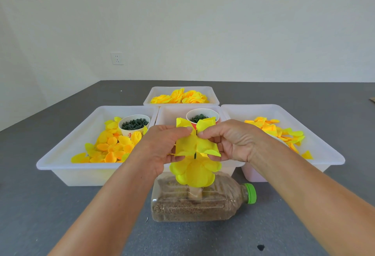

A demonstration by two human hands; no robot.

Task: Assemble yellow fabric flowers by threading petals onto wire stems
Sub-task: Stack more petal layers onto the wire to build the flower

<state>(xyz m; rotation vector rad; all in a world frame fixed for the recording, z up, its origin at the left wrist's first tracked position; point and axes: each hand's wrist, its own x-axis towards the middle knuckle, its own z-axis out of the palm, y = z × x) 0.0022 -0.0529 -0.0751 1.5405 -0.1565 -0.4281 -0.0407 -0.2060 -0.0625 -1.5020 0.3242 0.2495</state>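
A grey table (60,205) carries four white trays. The left tray (67,154) holds loose yellow and orange petals (109,146) and a paper cup (134,126) full of dark green wire pieces; red marks show on the cup's side, too small and partly covered to read. The right tray (316,134) holds another scatter of petals (274,129). The middle tray (172,113) has a second cup (203,116) with a red band, also filled with green wire bits. The far tray (180,93) contains finished yellow flowers (180,97).

In front of the trays a clear plastic bottle (203,203) lies on its side, its green cap (251,193) pointing right and brownish grain or sand inside. A stack of round yellow petals (194,172) sits directly above it, seemingly threaded on an upright stem (195,155) fixed to the bottle, though the joint is hidden.

Both hands meet above that stack. The left hand (160,146) has thumb and forefinger curled and pinching the left side of a yellow petal piece (185,144); its other fingers fold beneath. The right hand (231,140) pinches the right side of the same piece in like manner, fingers curled underneath. The piece is creased down its middle, where the thin dark stem shows between the two fingertips, and its upper lobes rise in front of the middle cup.

A white wall socket (117,58) sits on the wall behind. A small dark spot (260,247) marks the table near the front edge.
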